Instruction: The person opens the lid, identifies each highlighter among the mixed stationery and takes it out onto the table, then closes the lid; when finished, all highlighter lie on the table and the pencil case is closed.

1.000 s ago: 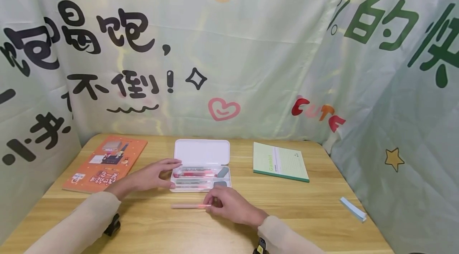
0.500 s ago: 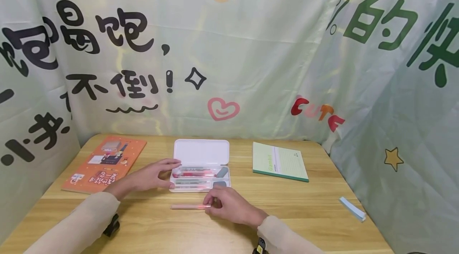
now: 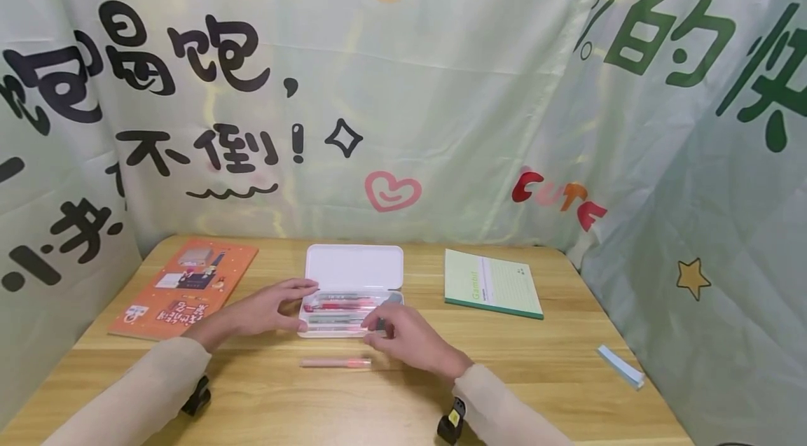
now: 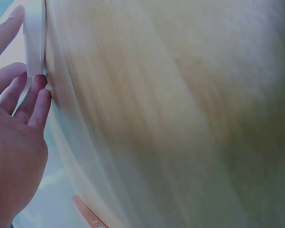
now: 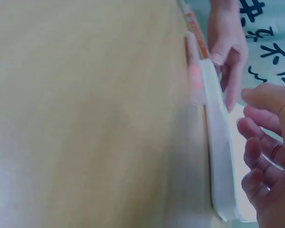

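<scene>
A white pencil case [image 3: 354, 267] lies with its lid folded back on the table. Inside are several pens, among them a red pen [image 3: 334, 306], and a grey eraser [image 3: 394, 298] partly hidden. My left hand [image 3: 267, 307] holds the case's left end, thumb at the front corner and fingers toward the hinge. Over the case's front right corner hovers my right hand [image 3: 412, 341], its fingers loosely bent with nothing between them, as the right wrist view also shows. A pinkish pen [image 3: 335, 363] lies on the table just in front of the case.
An orange booklet [image 3: 183, 288] lies at the left, under the left forearm's far side. A green notebook [image 3: 494, 285] is at the back right. Near the right edge of the wooden table [image 3: 529, 376] rests a small light-blue strip [image 3: 621, 366]. Printed curtains stand behind.
My right hand has let go of the pinkish pen, leaving it on the table, and has risen and moved forward over the case's right part. The left hand stays in place.
</scene>
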`<move>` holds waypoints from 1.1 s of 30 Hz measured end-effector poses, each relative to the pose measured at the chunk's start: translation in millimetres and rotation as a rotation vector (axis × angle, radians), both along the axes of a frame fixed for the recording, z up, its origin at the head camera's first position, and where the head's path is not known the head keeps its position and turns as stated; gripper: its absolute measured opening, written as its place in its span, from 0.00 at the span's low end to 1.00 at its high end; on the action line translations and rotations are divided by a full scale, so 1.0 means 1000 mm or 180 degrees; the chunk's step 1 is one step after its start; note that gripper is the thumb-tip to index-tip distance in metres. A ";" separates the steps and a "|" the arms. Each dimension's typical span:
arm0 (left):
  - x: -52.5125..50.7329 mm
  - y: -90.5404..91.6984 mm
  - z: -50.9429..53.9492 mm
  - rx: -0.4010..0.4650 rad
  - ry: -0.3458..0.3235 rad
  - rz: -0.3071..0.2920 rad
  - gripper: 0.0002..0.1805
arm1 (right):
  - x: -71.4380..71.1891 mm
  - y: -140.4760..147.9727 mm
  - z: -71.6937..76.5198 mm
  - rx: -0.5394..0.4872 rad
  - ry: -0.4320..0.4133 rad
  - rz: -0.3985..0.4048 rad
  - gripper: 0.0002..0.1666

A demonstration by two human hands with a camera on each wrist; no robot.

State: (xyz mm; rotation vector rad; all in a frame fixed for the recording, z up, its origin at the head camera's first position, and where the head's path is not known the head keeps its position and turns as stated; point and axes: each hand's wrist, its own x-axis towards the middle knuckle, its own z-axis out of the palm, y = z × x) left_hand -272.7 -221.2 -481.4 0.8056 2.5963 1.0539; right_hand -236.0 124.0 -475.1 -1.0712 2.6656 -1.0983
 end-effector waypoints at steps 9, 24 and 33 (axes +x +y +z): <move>0.001 0.000 0.001 0.0015 -0.0017 -0.0002 0.47 | -0.012 -0.007 0.000 0.0373 0.0089 -0.0114 0.15; 0.000 0.000 0.002 -0.0036 0.0013 -0.0002 0.47 | -0.015 -0.014 0.002 0.0904 0.0338 0.0046 0.13; 0.000 0.000 0.002 -0.0068 0.0018 -0.0003 0.48 | -0.014 -0.020 0.007 0.1327 0.0495 0.0078 0.12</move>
